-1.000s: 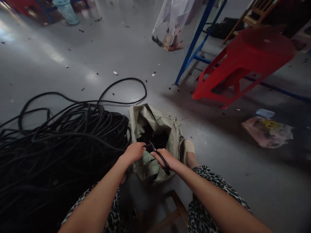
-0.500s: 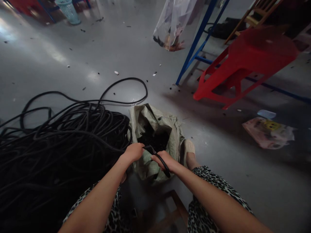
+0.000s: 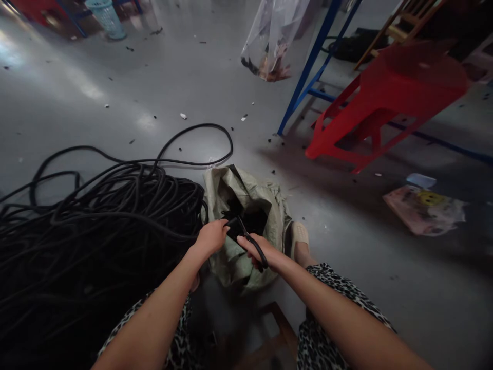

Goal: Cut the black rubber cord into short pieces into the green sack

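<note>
My left hand [image 3: 211, 238] is closed around the end of a black hose [image 3: 230, 224] that comes from the big tangled pile of black hose [image 3: 88, 226] on the floor to my left. My right hand [image 3: 259, 250] grips black-handled scissors [image 3: 249, 240], their blades at the hose end. Both hands hover over the mouth of a pale green woven sack [image 3: 246, 195] holding dark cut pieces [image 3: 254, 220].
A red plastic stool [image 3: 389, 97] lies tipped at the right, by a blue metal frame [image 3: 308, 67]. A clear plastic bag [image 3: 273, 36] hangs at the top. A pink packet [image 3: 423, 208] lies on the grey floor. My foot [image 3: 300, 239] rests beside the sack.
My left hand has shifted slightly up and right, bringing the hose end further over the sack. The scissors have moved up to meet it.
</note>
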